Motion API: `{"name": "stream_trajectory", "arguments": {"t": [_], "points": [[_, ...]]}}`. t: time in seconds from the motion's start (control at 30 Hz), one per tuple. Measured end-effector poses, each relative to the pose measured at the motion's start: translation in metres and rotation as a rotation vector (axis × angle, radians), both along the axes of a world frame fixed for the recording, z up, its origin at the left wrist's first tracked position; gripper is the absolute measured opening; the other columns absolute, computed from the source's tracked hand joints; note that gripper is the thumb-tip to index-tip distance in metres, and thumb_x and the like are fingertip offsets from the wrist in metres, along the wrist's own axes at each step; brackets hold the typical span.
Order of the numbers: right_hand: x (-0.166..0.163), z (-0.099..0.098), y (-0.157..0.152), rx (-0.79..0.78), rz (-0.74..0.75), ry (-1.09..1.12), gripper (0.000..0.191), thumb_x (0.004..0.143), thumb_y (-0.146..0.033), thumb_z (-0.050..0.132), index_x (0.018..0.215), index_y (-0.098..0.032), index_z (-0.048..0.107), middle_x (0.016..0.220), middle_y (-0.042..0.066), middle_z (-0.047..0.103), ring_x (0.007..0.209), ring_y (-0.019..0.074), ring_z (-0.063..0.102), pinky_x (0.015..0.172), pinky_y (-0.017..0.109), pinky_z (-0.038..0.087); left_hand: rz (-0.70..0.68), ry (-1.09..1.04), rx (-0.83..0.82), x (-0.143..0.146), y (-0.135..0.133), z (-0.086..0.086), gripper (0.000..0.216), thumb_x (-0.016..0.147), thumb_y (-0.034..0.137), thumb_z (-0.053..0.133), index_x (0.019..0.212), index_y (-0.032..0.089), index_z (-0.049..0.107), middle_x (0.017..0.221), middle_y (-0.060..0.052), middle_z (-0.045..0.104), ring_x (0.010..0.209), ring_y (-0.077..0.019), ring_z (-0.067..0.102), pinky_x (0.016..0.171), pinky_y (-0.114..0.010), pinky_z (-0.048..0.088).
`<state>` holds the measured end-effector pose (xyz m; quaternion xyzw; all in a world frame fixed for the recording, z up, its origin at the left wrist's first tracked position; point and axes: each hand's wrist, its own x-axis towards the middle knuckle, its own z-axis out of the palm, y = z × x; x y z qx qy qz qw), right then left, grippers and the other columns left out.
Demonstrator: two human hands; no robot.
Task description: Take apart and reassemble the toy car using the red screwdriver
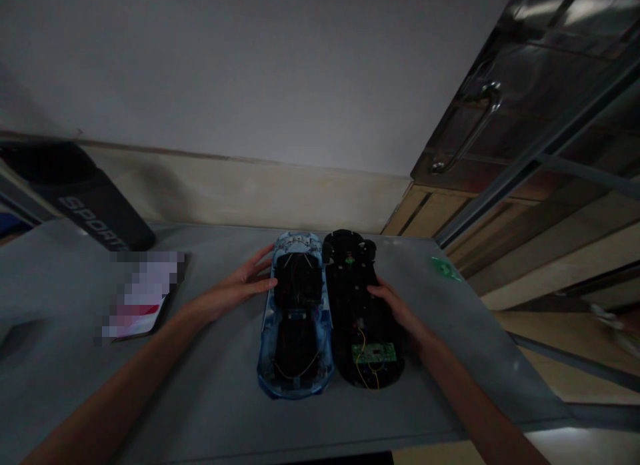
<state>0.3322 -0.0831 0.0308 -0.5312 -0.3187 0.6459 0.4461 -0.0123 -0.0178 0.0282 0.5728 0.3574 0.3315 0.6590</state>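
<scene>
Two halves of a toy car lie side by side on the grey table. The blue toy car body (325, 325) is on the left, with dark middle sections and thin wires showing. My left hand (247, 278) holds its left side, the thumb on the edge and the other fingers along the flank. To the right, against the body, is the black toy car chassis (345, 305). A green circuit board (374, 353) and yellow wires show at its near end. My right hand (395, 305) grips the chassis's right edge, thumb on top; its other fingers are mostly hidden.
On the left lies a phone-like device (145, 298), its screen blurred out. Behind it stands a black case (100, 205) lettered "SPORT". A small green packet (445, 268) lies near the table's (220, 398) right edge. Beyond that edge are metal bars (500, 205) and a handle (470, 135).
</scene>
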Motion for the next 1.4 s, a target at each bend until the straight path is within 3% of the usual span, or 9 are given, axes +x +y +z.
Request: {"name": "stream_trajectory", "arguments": {"t": [0.6, 1.03, 1.2, 1.4], "points": [[0.003, -0.005, 0.001, 0.014, 0.008, -0.021, 0.043, 0.078, -0.044, 0.08, 0.118, -0.03, 0.076, 0.104, 0.003, 0.081, 0.088, 0.0271, 0.074, 0.076, 0.039, 0.059, -0.016, 0.004, 0.027, -0.001, 0.001, -0.005, 0.092, 0.093, 0.044, 0.078, 0.169, 0.034, 0.027, 0.172, -0.005, 0.042, 0.158, -0.0393, 0.037, 0.127, -0.057, 0.035], [0.007, -0.013, 0.002, 0.055, 0.026, -0.02, 0.048, 0.081, -0.045, 0.079, 0.126, -0.029, 0.073, 0.109, 0.005, 0.081, 0.09, 0.0272, 0.074, 0.078, 0.039, 0.058, -0.008, -0.005, -0.011, -0.001, 0.003, -0.006, 0.1, 0.086, 0.048, 0.083, 0.169, 0.038, 0.028, 0.175, -0.006, 0.037, 0.159, -0.0397, 0.036, 0.129, -0.056, 0.035], [0.006, -0.01, 0.001, 0.03, 0.015, -0.022, 0.045, 0.078, -0.046, 0.081, 0.12, -0.03, 0.075, 0.11, 0.004, 0.081, 0.094, 0.0287, 0.075, 0.079, 0.039, 0.058, -0.001, 0.001, -0.006, -0.001, 0.002, -0.005, 0.101, 0.088, 0.046, 0.083, 0.17, 0.033, 0.026, 0.175, -0.01, 0.035, 0.159, -0.0402, 0.035, 0.128, -0.057, 0.034], [0.007, -0.013, 0.003, 0.053, 0.041, -0.014, 0.049, 0.079, -0.046, 0.079, 0.125, -0.03, 0.073, 0.11, 0.005, 0.081, 0.092, 0.0282, 0.074, 0.08, 0.041, 0.058, -0.019, -0.039, -0.007, 0.0, 0.003, -0.005, 0.099, 0.086, 0.044, 0.084, 0.168, 0.036, 0.03, 0.174, -0.006, 0.037, 0.159, -0.0367, 0.038, 0.126, -0.05, 0.039]]}}
